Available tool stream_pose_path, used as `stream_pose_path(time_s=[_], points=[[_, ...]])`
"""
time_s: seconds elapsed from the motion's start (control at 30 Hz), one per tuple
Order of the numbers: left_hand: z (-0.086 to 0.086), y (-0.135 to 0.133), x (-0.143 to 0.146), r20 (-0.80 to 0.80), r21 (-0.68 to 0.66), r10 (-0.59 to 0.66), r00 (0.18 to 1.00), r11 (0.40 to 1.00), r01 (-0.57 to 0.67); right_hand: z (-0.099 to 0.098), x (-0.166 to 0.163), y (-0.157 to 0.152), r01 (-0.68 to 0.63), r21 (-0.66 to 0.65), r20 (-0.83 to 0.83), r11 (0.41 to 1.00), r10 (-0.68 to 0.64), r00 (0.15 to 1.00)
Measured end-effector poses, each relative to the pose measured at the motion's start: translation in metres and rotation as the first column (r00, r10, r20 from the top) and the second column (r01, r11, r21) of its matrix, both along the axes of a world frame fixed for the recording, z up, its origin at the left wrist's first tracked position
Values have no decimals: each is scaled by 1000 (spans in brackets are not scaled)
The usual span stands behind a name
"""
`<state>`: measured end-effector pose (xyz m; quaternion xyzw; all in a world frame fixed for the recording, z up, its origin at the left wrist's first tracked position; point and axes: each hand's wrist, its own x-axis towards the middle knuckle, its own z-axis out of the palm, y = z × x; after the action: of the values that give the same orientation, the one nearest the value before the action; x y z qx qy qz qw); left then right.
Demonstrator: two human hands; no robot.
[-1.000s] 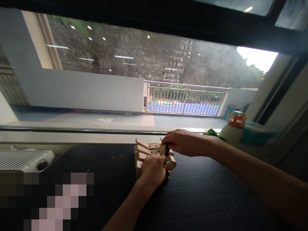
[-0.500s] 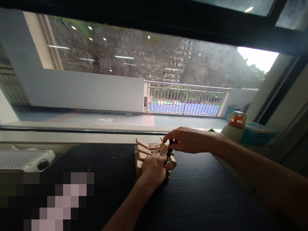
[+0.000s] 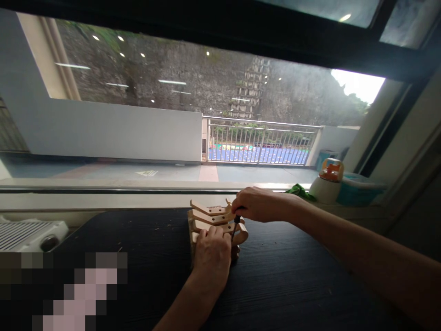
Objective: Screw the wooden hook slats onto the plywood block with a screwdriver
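A pale wooden piece with several curved slats and dark holes (image 3: pixel 211 217) stands on the black table (image 3: pixel 138 257), close to its far edge. My left hand (image 3: pixel 212 250) grips the near side of this piece, fingers bent over the front slats. Above its right part, my right hand (image 3: pixel 254 204) is closed round the top of a dark-handled screwdriver (image 3: pixel 236 222). The shaft slants down beside my left fingertips. Where its tip meets the wood is hidden.
Behind the table runs a window sill (image 3: pixel 165 201). At right are a cream jug with an orange top (image 3: pixel 325 186), a green cloth (image 3: pixel 299 191) and a teal bin (image 3: pixel 358 191). A white slatted appliance (image 3: pixel 32 235) stands at left. Small chips lie on the table.
The view has shifted slightly. My right hand sits higher on the screwdriver, showing more of its shaft. My left fingers have drawn back a little, and more of the green cloth shows.
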<state>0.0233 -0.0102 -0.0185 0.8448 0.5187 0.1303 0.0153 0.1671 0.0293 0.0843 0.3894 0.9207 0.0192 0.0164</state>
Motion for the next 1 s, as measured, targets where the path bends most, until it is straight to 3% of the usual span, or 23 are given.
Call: stream_pose_path(time_s=[0.17, 0.33, 0.5, 0.67, 0.87, 1.0], points=[[1, -2, -4, 6, 5, -26, 1000, 1000, 26, 6, -3, -1, 28, -55, -11, 998, -29, 1000], [3, -14, -2, -95, -18, -60, 994, 998, 59, 12, -6, -5, 9, -67, 13, 998, -9, 1000], [-2, -17, 1, -98, -42, -105, 990, 994, 101, 8, -2, -1, -12, -83, -12, 996, 11, 1000], [0, -17, 2, -126, -93, -97, 987, 992, 86, 3, 1, 2, 65, -88, 1, 994, -66, 998], [2, -21, 2, -115, -47, -81, 990, 996, 76, 8, -2, -4, 83, -84, 2, 993, -83, 997], [4, -19, 2, -114, -146, -102, 988, 986, 85, 10, -4, -7, 52, -95, -24, 994, -55, 998]])
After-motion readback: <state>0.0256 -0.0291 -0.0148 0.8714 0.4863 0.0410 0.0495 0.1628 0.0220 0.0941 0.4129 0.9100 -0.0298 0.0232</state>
